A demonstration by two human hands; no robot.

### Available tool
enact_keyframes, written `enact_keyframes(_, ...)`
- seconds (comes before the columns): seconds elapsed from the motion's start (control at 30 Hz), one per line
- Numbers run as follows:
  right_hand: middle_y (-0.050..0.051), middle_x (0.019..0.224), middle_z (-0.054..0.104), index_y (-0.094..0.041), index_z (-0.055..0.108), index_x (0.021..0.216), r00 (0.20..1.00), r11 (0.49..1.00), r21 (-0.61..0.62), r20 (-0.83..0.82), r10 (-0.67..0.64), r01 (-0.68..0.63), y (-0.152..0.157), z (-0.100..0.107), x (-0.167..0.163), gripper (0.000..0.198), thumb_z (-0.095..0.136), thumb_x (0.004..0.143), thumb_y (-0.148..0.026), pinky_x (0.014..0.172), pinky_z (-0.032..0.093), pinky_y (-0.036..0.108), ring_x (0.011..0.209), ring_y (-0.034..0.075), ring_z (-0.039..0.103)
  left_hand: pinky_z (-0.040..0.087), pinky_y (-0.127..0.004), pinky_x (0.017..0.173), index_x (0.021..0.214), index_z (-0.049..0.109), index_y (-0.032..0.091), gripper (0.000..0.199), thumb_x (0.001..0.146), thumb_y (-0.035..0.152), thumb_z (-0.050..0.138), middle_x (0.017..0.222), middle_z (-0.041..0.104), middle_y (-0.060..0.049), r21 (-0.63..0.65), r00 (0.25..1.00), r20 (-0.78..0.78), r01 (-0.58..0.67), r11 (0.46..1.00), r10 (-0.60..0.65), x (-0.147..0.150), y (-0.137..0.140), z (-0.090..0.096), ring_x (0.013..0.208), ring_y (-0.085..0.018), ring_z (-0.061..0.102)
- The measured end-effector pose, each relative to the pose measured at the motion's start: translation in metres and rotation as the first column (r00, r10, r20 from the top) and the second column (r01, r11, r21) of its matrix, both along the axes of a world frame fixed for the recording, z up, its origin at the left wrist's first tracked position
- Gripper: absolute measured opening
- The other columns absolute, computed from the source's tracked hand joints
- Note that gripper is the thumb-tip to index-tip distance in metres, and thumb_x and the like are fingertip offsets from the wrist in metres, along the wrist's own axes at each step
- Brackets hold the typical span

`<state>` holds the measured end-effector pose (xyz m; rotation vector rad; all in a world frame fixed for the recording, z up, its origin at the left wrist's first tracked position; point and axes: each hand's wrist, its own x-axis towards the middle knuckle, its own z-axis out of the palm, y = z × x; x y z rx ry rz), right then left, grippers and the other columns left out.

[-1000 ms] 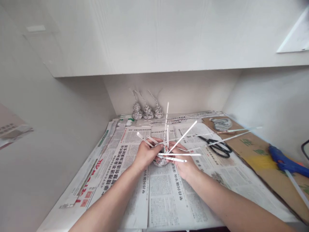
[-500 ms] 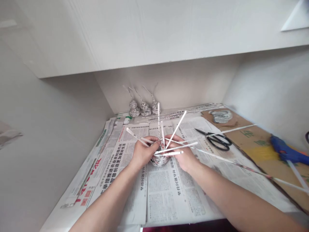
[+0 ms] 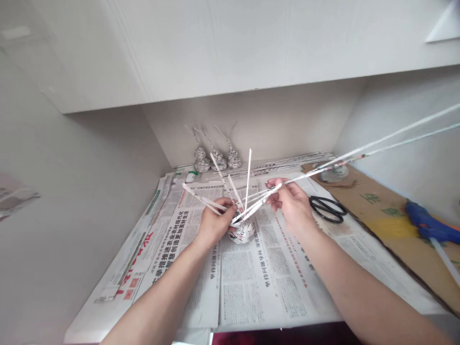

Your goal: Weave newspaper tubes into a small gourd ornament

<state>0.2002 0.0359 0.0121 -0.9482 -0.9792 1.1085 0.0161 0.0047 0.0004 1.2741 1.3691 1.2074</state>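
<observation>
A small round body woven from rolled newspaper (image 3: 242,233) sits on the newspaper sheets, with several paper spokes (image 3: 248,177) sticking up and out of its top. My left hand (image 3: 216,221) is closed on its left rim, thumb over the top edge. To the right and slightly above, my right hand (image 3: 292,201) pinches long paper strands (image 3: 336,162), which run from the woven body past the fingers up to the right edge of the view. Some of the right fingertips are partly hidden behind the strands and spokes.
Three finished-looking woven gourds (image 3: 217,160) stand at the back wall, beside a bundle of thin paper rods (image 3: 276,165). Black scissors (image 3: 327,209) lie right of my hand. A blue glue gun (image 3: 429,223) rests on cardboard (image 3: 388,220). A cabinet panel (image 3: 230,52) overhangs the table.
My right hand has moved right and up from the woven body, lifting the long strands. Several spokes have shifted with them. My left hand keeps its hold.
</observation>
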Motion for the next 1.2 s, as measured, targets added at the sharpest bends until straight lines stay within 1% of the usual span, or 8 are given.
enact_keyframes(0.13, 0.005, 0.077, 0.065, -0.018, 0.063, 0.087, 0.981, 0.955, -0.234, 0.017, 0.192, -0.182, -0.001, -0.016, -0.006, 0.043, 0.067, 0.071, -0.057, 0.035, 0.041, 0.02, 0.049, 0.011, 0.056, 0.053, -0.023, 0.042, 0.08, 0.064, 0.018, 0.023, 0.072, 0.04, 0.065, 0.067, 0.062, 0.0, -0.011, 1.0, -0.021, 0.006, 1.0, -0.006, 0.001, -0.001, -0.001, 0.056, -0.015, 0.06)
enact_keyframes(0.2, 0.004, 0.069, 0.064, -0.016, 0.064, 0.084, 0.923, 0.906, -0.249, 0.096, 0.374, -0.341, -0.007, -0.021, -0.013, 0.037, 0.07, 0.071, -0.051, 0.035, 0.04, 0.019, 0.05, 0.012, 0.056, 0.052, -0.023, 0.042, 0.08, 0.065, 0.017, 0.024, 0.073, 0.04, 0.064, 0.067, 0.063, -0.001, 0.006, 0.999, -0.042, 0.019, 1.0, -0.019, 0.001, -0.002, -0.001, 0.056, -0.015, 0.06)
enact_keyframes(0.27, 0.002, 0.064, 0.064, -0.016, 0.065, 0.084, 0.881, 0.88, -0.22, 0.13, 0.455, -0.422, -0.015, -0.024, -0.02, 0.033, 0.071, 0.072, -0.046, 0.035, 0.039, 0.018, 0.048, 0.011, 0.055, 0.05, -0.022, 0.041, 0.08, 0.065, 0.017, 0.023, 0.074, 0.039, 0.063, 0.066, 0.063, -0.001, 0.044, 0.997, -0.072, 0.043, 0.998, -0.04, 0.002, -0.003, -0.003, 0.054, -0.014, 0.058)
enact_keyframes(0.53, 0.001, 0.063, 0.064, -0.016, 0.066, 0.082, 0.895, 0.878, -0.209, 0.024, 0.446, -0.431, -0.024, -0.022, -0.025, 0.027, 0.074, 0.068, -0.038, 0.043, 0.047, 0.021, 0.052, 0.013, 0.058, 0.048, -0.019, 0.046, 0.079, 0.066, 0.016, 0.019, 0.075, 0.034, 0.062, 0.069, 0.066, -0.003, 0.107, 0.993, -0.116, 0.035, 0.994, -0.023, 0.007, -0.007, -0.003, 0.056, -0.013, 0.06)
enact_keyframes(0.63, 0.001, 0.059, 0.064, -0.016, 0.068, 0.077, 0.886, 0.884, -0.22, 0.127, 0.446, -0.414, -0.021, -0.026, -0.023, 0.024, 0.074, 0.068, -0.037, 0.037, 0.043, 0.02, 0.044, 0.011, 0.053, 0.049, -0.02, 0.045, 0.08, 0.067, 0.016, 0.019, 0.076, 0.033, 0.061, 0.071, 0.067, -0.003, 0.12, 0.994, -0.107, 0.029, 0.992, -0.016, 0.008, -0.008, -0.002, 0.058, -0.014, 0.06)
enact_keyframes(0.77, 0.002, 0.054, 0.064, -0.018, 0.069, 0.07, 0.895, 0.938, -0.227, 0.306, 0.324, -0.262, -0.019, -0.03, -0.021, 0.019, 0.074, 0.066, -0.036, 0.031, 0.037, 0.021, 0.037, 0.011, 0.05, 0.048, -0.02, 0.038, 0.079, 0.066, 0.016, 0.02, 0.074, 0.034, 0.062, 0.069, 0.065, -0.002, 0.076, 0.998, -0.054, -0.008, 0.997, 0.012, 0.01, -0.008, -0.001, 0.052, -0.013, 0.058)
enact_keyframes(0.97, 0.003, 0.052, 0.064, -0.018, 0.069, 0.067, 0.898, 0.958, -0.212, 0.355, 0.259, -0.193, -0.022, -0.024, -0.022, 0.017, 0.076, 0.064, -0.034, 0.031, 0.037, 0.021, 0.037, 0.012, 0.052, 0.05, -0.021, 0.041, 0.082, 0.07, 0.015, 0.02, 0.072, 0.03, 0.064, 0.074, 0.07, -0.005, 0.091, 0.996, -0.092, 0.006, 0.996, 0.002, 0.008, -0.008, 0.003, 0.055, -0.015, 0.062)
enact_keyframes(1.2, -0.001, 0.055, 0.061, -0.018, 0.069, 0.083, 0.942, 0.952, -0.123, 0.154, 0.297, -0.28, -0.025, -0.03, -0.029, 0.024, 0.074, 0.068, -0.037, 0.033, 0.037, 0.022, 0.04, 0.012, 0.051, 0.049, -0.021, 0.041, 0.083, 0.071, 0.015, 0.019, 0.073, 0.028, 0.063, 0.07, 0.07, -0.004, 0.095, 0.995, -0.096, -0.002, 0.995, 0.012, 0.013, -0.012, -0.001, 0.052, -0.014, 0.061)
